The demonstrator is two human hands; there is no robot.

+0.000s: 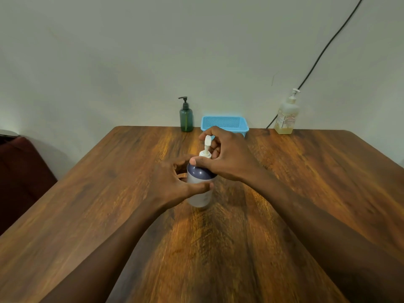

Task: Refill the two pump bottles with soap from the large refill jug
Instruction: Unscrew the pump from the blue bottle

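1. The left hand (172, 182) has its fingers and thumb curled round the body of the white bottle (201, 196) and holds it. The white bottle stands in the middle of the table (109, 215), close to the person.
2. The right hand (227, 158) is curled over the top of that bottle. Its fingers hold the white pump (207, 142), and its thumb sits by the neck.
3. I think the step is opening the first bottle. The pump looks like it is on the bottle, so no soap can go in yet.
4. Next, the right hand needs to turn the pump loose and lift it out. The left hand must hold tight so the bottle does not spin or tip. Then the jug must be fetched, and it is far away.
5. Counting from left to right:
   - one dark red seat (21, 171)
   - one green bottle (186, 119) at the back
   - one white bottle
   - one blue basket (225, 124)
   - one jug (286, 119) with yellow soap, at the back right
   - one black cable (323, 51) on the wall
6. That makes two bottles to fill, one jug and two hands.
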